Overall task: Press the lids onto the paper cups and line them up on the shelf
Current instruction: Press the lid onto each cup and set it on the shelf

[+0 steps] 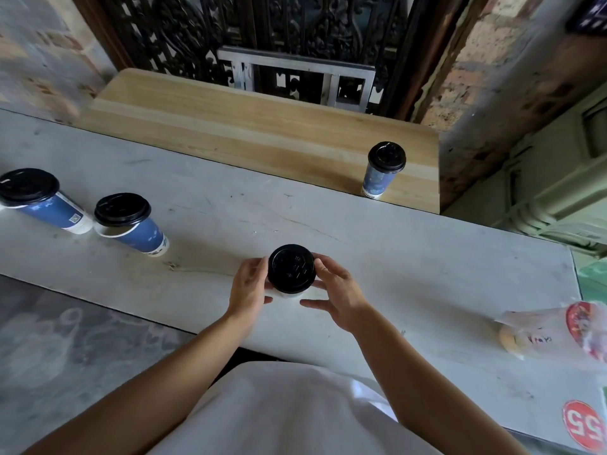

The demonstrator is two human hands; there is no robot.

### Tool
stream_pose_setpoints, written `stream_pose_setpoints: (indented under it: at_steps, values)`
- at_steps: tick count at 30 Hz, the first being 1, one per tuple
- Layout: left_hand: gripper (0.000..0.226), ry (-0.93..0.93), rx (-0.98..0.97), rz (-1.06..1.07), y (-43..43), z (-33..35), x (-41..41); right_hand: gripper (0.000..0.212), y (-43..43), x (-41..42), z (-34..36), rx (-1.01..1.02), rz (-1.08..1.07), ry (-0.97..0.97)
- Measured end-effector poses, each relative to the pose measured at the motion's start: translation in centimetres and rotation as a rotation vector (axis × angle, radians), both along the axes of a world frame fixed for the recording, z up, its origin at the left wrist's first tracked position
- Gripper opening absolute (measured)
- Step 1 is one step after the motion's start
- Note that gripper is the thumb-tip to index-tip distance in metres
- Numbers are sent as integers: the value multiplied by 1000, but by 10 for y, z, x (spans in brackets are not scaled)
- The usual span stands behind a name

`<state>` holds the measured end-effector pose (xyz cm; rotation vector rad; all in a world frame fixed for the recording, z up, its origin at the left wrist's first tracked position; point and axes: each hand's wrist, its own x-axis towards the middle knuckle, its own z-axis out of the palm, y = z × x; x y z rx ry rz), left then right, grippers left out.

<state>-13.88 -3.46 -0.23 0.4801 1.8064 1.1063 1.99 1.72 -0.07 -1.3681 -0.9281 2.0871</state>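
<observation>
A paper cup with a black lid point(291, 268) stands on the grey table point(410, 264) right in front of me. My left hand point(248, 285) grips its left side, fingers curled at the lid's rim. My right hand point(338, 295) touches the right side of the lid with its fingers, thumb spread below. Only a sliver of the cup's white wall shows under the lid. A blue lidded cup point(382, 170) stands upright at the right end of the wooden shelf point(230, 126). Two blue cups point(134, 224) point(42, 201) stand at the table's left, black lids resting on them; the nearer lid sits askew.
A plastic bag point(558, 333) with a red print lies at the table's right edge. A red round sticker point(583, 425) sits lower right. Behind the shelf are a dark ornate metal grille point(262, 34) and a grey metal frame point(295, 70). A pale green crate point(558, 178) is at right.
</observation>
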Motion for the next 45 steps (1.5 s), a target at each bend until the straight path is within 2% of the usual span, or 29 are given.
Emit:
stream_pose_setpoints:
  at_steps: [2,11,15,21,24,27,32,35,37,40,42,43,45]
  values:
    - [13,-1,47,-43,1,2,-3,28,-1,0,1,-10,13,16]
    - [34,20,87,-210,6,9,-5,30,-7,-7,-4,16,-44,54]
    - [33,3,73,-189,5,9,-3,32,-8,-10,-5,31,-65,37]
    - [29,17,60,-84,0,2,6,29,-3,-1,-13,-60,-103,88]
    - [28,-57,44,0,-5,0,13,39,-7,7,-17,-90,-102,148]
    - [26,-135,17,79,-7,-2,15,55,-12,13,-18,-26,61,152]
    - [25,-308,-64,214,-6,-7,11,72,-11,16,-36,62,225,21]
    - [24,-425,-120,242,-7,-14,8,85,-10,7,-45,166,289,-169]
    - [26,-454,-163,196,-8,-19,5,82,-8,-3,-47,255,305,-291]
    - [21,-403,-221,89,-6,-24,2,74,1,-11,-40,316,309,-375]
    - [16,-294,-214,3,-3,-30,-1,66,9,-16,-34,298,322,-437]
    - [15,-190,-183,-59,-2,-36,-2,61,13,-18,-33,289,328,-472]
    - [17,147,-122,-194,-5,-50,-8,59,21,-22,-28,306,338,-543]
